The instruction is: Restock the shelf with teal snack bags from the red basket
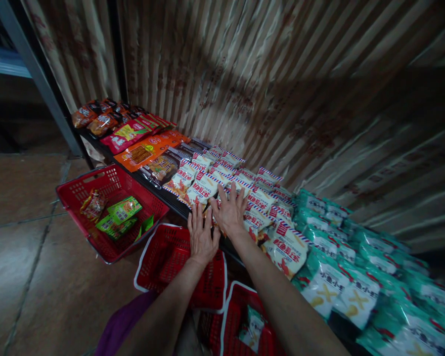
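Note:
Both my hands reach to the front edge of a low dark shelf covered with snack packets. My left hand lies flat with fingers stretched, at the shelf edge just below the white, red and blue striped packets. My right hand is spread open, resting on the same striped packets beside it. Neither hand grips anything that I can see. More striped packets lie to the right of my right forearm.
Green and white packets fill the shelf's right end; orange, red and dark packets its far left end. On the floor: a red basket with green packets, a red basket below my left arm, another holding one packet. Striped wall behind.

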Demonstrator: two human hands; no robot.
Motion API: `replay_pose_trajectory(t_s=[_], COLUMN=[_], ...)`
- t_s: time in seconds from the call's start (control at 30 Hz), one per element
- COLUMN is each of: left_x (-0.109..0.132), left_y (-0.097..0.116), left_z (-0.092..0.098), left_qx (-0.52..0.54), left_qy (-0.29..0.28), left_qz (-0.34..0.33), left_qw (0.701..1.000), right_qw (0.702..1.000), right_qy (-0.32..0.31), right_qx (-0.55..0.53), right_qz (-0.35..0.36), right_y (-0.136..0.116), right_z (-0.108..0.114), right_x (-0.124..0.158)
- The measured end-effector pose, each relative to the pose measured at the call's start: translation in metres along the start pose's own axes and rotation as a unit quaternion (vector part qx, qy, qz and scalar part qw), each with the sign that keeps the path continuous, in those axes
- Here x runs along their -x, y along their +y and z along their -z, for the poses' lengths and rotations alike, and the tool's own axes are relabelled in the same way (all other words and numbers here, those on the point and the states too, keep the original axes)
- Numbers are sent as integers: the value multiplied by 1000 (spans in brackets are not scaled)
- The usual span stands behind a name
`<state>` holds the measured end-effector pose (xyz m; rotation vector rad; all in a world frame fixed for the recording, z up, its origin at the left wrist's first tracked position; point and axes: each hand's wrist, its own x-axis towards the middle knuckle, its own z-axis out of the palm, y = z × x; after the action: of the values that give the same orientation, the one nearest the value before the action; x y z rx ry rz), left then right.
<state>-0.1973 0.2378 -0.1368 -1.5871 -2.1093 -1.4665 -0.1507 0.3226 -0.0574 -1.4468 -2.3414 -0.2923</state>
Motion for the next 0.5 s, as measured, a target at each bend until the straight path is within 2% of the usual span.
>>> replay_pose_trajectory(t_s=[0.2, 0.5], left_x=[0, 1], left_y=[1, -1], left_z=[0, -4], left_qx=[-8, 3], left_qy=[5, 7], left_qz=[5, 11], left_qw=[1000, 1000], right_qw=[998, 999], right_qy=[-45, -22], right_qx=[20, 27], right_qz=[-33, -15], right_y=[-2, -2], right_z=[-2, -7], right_x=[-2, -1])
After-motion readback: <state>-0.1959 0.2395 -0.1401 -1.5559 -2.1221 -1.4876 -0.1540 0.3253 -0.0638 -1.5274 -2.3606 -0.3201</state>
